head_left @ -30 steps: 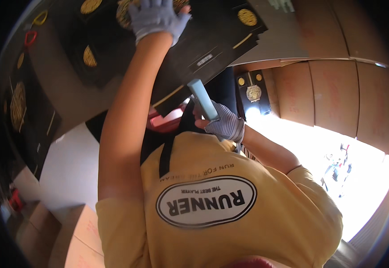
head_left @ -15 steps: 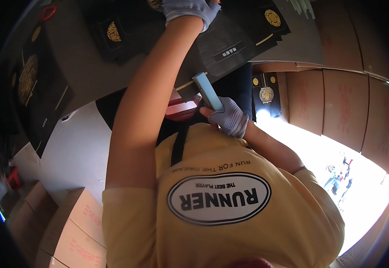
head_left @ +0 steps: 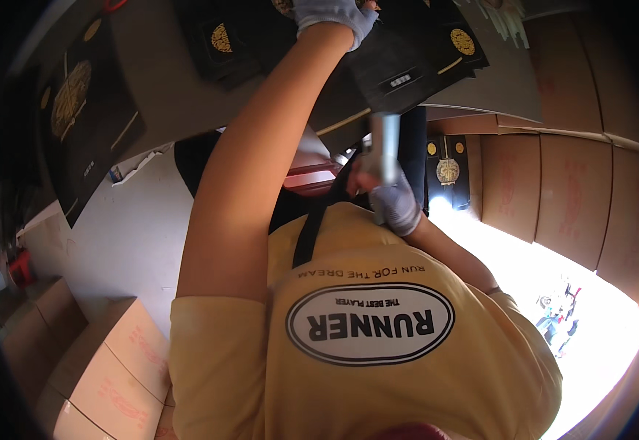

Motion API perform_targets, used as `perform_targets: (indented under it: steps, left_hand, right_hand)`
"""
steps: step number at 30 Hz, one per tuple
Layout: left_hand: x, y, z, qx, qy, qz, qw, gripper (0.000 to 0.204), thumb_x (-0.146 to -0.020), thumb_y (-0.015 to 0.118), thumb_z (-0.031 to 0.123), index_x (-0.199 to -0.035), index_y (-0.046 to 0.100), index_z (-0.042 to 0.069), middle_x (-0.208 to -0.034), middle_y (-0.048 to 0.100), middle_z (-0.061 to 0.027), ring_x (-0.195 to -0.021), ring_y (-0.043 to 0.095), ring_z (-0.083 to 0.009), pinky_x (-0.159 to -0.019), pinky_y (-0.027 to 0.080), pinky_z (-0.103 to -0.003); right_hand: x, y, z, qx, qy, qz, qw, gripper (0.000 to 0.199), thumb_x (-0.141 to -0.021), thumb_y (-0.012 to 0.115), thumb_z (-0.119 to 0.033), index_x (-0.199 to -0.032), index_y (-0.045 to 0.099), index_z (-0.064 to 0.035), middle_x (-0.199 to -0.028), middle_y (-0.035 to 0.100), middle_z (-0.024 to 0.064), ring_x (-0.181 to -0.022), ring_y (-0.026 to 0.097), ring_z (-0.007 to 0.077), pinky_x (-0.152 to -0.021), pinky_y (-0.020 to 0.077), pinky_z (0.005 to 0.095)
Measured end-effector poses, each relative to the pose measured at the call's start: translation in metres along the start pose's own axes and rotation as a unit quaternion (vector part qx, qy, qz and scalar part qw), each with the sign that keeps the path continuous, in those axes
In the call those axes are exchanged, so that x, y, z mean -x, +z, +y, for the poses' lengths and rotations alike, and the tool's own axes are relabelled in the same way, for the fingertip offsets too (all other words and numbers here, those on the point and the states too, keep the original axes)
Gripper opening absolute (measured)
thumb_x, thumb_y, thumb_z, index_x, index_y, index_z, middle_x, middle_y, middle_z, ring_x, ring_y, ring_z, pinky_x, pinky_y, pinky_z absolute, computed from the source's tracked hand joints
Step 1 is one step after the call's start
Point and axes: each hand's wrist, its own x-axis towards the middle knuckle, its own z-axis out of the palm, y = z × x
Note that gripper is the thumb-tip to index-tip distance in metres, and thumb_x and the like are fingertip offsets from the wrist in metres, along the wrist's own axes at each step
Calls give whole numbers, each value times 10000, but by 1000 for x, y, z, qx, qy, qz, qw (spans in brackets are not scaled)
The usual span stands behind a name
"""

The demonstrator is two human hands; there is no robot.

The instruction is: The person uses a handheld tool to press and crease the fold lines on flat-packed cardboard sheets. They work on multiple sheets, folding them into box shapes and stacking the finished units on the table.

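Note:
My left hand (head_left: 332,18), in a pale knitted glove with bare fingertips, reaches to the top edge of the picture. It lies over flat black packaging pieces (head_left: 349,81) with gold emblems on the table. Most of its fingers are cut off by the picture's edge; only the thumb side shows. Close to my body, below the table edge, my right hand (head_left: 396,202) wears a similar glove. Its fingers are closed around a long light-blue bar-shaped tool (head_left: 387,147), which stands nearly upright and is blurred by motion. The tool's exact kind cannot be made out.
More black pieces with gold emblems (head_left: 78,125) lie at the table's left. Pale strips (head_left: 506,22) lie at its far right corner. Cardboard boxes (head_left: 572,191) are stacked on the right, others (head_left: 118,374) at lower left. A red object (head_left: 308,180) is beyond my lap.
The tool in my right hand has turned from a leftward slant to nearly upright, and the hand is now blurred. The whole view has shifted slightly; my left hand stays over the black pieces.

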Motion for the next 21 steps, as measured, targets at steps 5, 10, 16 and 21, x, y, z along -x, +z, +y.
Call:
perform_targets:
  steps: [5,10,16,21]
  left_hand:
    - [3,-2,-14,0,-1,-2,1000,629,-872,366,500,-1353,378,94,-1433,294,-157,-1299,294,-322,-1061,166,-530]
    - [5,-7,-17,12,2,-28,1000,636,-873,360,506,-1360,368,97,-1448,267,-157,-1314,271,-330,-1072,154,-521]
    - [22,-14,-47,6,44,-2,999,627,-855,398,505,-1339,395,106,-1423,306,-160,-1295,288,-348,-1065,180,-513]
    - [70,-51,-159,-210,78,-36,974,480,-925,317,451,-1363,352,259,-1422,317,-105,-1277,337,-294,-1027,279,-439]
  right_hand:
    - [8,-19,1,-129,19,79,988,412,-775,612,-269,-1068,437,-39,-818,491,79,-820,503,201,-800,427,367]
    - [11,-15,4,-106,14,52,993,366,-806,604,-222,-1070,480,0,-815,558,71,-784,527,157,-734,411,296]
    - [23,-13,-1,3,-35,16,999,283,-831,563,-143,-1063,504,8,-917,555,53,-837,493,131,-766,384,259]
    - [16,-18,18,-46,-47,63,996,400,-786,622,-225,-1093,467,-21,-862,546,78,-818,529,165,-763,429,307]
